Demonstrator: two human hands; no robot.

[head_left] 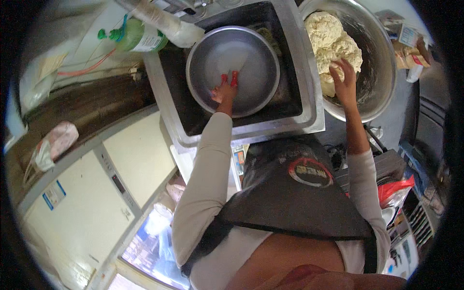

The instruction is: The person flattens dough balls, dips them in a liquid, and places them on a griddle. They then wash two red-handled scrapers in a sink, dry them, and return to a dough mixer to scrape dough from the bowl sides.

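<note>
A round grey metal bowl (195, 72) sits in the dark sink basin. My left hand (224, 94) reaches into it, fingers closed around a red-handled tool (235, 78) that looks like scissors; its far end is too faint to make out clearly. On the right, a large steel mixing bowl (384, 89) holds a lumpy mass of pale dough (333, 41). My right hand (344, 82) is at the near side of that dough, fingers curled on a piece of it.
A metal rim (314, 113) surrounds the sink. Left of it stands a green pump bottle (142, 37), beside a pale cylindrical object (176, 28) reaching over the sink's back corner. White cabinet doors (137, 159) lie at lower left. Packages (411, 53) are beyond the mixing bowl.
</note>
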